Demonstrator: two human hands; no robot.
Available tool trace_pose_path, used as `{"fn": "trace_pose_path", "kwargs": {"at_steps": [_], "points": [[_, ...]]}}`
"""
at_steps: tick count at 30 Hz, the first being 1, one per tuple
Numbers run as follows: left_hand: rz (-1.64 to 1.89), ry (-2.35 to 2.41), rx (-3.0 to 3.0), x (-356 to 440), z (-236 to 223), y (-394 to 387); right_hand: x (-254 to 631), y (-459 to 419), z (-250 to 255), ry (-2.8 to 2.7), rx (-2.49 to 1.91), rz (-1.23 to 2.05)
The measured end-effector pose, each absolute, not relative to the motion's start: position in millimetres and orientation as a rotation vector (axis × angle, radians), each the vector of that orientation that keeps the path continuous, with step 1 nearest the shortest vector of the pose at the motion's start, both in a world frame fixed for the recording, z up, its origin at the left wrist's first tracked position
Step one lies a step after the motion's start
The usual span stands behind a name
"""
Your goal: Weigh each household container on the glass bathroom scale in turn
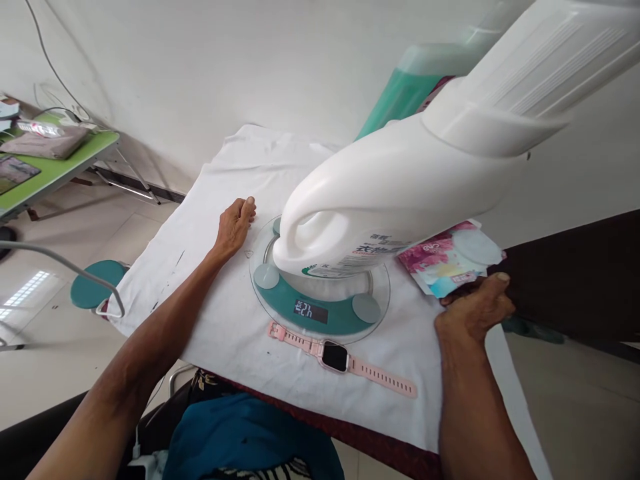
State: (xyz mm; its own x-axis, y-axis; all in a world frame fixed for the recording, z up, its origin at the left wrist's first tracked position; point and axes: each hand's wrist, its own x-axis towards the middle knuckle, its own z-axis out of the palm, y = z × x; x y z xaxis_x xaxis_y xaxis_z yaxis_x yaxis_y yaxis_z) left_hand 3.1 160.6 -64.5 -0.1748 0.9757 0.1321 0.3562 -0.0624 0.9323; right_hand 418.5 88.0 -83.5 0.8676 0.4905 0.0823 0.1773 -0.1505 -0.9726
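At the right of the frame, I have my right hand (477, 308) at the packet (450, 259); whether its fingers grasp it, I cannot tell. Left of centre, my left hand (235, 225) is loosely clenched beside the scale (341, 321), which carries the white bottle (380, 187).

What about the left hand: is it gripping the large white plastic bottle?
No, the left hand rests on the white tablecloth, apart from the large white plastic bottle.

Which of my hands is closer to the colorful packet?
Right: your right hand is at the near edge of the packet; your left hand is across the scale from it.
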Motion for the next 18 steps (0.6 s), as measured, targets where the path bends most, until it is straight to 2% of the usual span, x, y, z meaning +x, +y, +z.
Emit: {"fn": "trace_pose_path", "kwargs": {"at_steps": [10,18], "points": [[1.072,1.670,1.706,4.9,-62.0,157.2,413.9,90.6,-78.8,-0.487,-1.756,0.280],[1.064,1.627,1.738,1.4,-62.3,156.8,413.6,87.9,-80.9,-0.600,-1.792,0.268]]}}
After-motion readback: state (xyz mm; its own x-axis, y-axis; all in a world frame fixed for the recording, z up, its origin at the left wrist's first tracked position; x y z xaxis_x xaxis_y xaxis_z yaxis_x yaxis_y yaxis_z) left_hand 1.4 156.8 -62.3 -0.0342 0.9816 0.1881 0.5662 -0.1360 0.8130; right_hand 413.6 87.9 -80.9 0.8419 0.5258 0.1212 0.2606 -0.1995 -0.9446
